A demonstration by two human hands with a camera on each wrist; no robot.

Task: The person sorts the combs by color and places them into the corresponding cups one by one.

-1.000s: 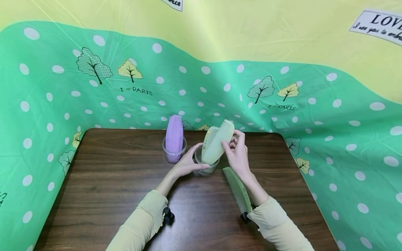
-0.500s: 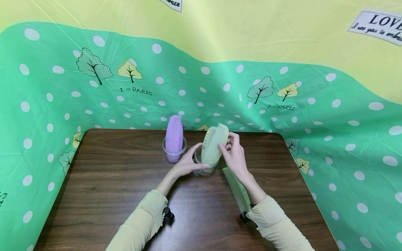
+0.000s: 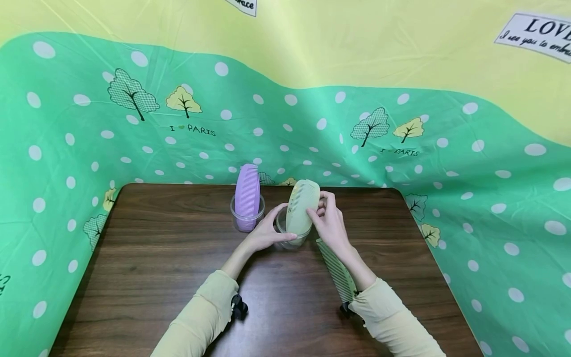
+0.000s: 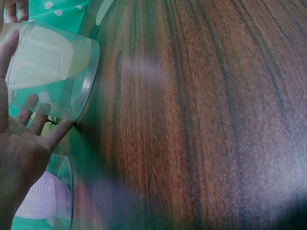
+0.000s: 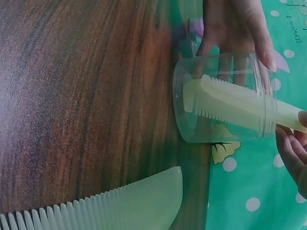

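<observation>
**A:** Looking left to right: purple comb (image 3: 247, 196) stands in the far-left cup (image 3: 247, 217), untouched. Just right of it the left hand (image 3: 266, 233) is wrapped round the clear cup (image 3: 292, 237), fingers curled on its wall, same as a second ago. The pale comb (image 3: 302, 206) is what changed: it was sticking up high and tilted right, now it's slid down and stands closer to upright, its lower end inside the cup (image 5: 225, 103).

**B:** And the right hand (image 3: 329, 223)?

**A:** Came down with it. Fingertips (image 3: 314, 214) are pinching the comb's right edge near the top, so it isn't released yet.

**B:** So basically seated?

**A:** I'd say nearly; the wrist view shows the end down near the cup's bottom. One green comb (image 3: 338, 270) lies flat on the table (image 3: 156, 258), near right, partly under the right forearm. My guess is that one's left to go.
</observation>
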